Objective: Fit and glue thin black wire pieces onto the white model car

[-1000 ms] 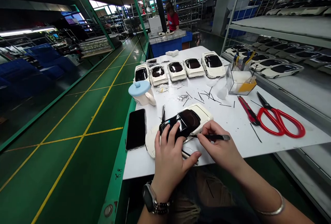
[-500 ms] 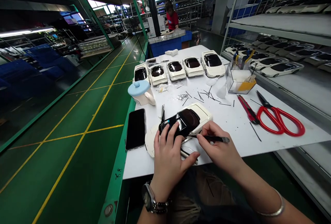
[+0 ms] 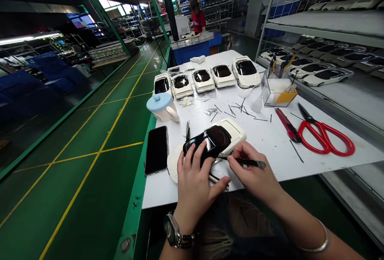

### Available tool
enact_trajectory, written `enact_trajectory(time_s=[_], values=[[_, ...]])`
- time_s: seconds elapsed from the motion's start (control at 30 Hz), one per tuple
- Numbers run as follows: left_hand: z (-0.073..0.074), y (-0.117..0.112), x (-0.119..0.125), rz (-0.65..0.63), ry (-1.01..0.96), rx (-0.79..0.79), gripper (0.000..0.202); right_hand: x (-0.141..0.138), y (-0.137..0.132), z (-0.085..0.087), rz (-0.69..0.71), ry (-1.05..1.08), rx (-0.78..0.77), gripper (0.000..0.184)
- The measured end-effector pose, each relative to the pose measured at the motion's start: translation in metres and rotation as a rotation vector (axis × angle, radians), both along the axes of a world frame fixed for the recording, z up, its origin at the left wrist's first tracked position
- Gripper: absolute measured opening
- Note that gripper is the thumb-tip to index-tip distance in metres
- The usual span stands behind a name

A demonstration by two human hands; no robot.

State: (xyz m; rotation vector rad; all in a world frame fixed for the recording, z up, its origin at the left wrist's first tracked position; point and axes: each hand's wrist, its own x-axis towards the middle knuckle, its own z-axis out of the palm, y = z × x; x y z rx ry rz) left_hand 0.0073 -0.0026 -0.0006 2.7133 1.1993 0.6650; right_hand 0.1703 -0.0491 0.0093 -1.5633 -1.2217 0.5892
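My left hand [image 3: 195, 176] grips a cream-white model car [image 3: 232, 132] from above, fingers spread over its glossy black windscreen and roof [image 3: 210, 142]. The car rests on a white oval piece [image 3: 174, 164] that is partly hidden under it. My right hand [image 3: 252, 170] pinches a slim black-handled tool [image 3: 250, 163], with its tip at the car's side near my left fingers. The exact tip is hidden by the fingers and too small to tell. A wristwatch and beads circle my left wrist, and a thin bangle circles my right.
A black smartphone [image 3: 156, 150] lies left of my hands, near the table's edge. Further back stand a blue-lidded white mug [image 3: 163, 108] and a row of white model cars [image 3: 204, 81]. Thin black strips litter the table. Red scissors [image 3: 325, 138] lie to the right. A co-worker [image 3: 198, 22] stands beyond.
The view has tilted slightly, shifting the background upward. My hands, the tool and the car stay nearly in place.
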Motion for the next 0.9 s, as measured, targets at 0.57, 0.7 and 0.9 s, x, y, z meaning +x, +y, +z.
enact_trajectory(time_s=[0.57,0.7,0.9], values=[[-0.004,0.003,-0.002,-0.048,-0.086,0.041,0.05,-0.004,-0.012,0.005,0.011,0.005,0.019,0.017],[-0.004,0.003,-0.004,-0.073,-0.15,0.003,0.054,-0.005,-0.015,0.006,0.002,0.009,0.02,0.017],[-0.005,0.003,-0.006,-0.076,-0.204,-0.04,0.053,-0.004,-0.019,0.007,-0.031,0.097,0.025,0.018]])
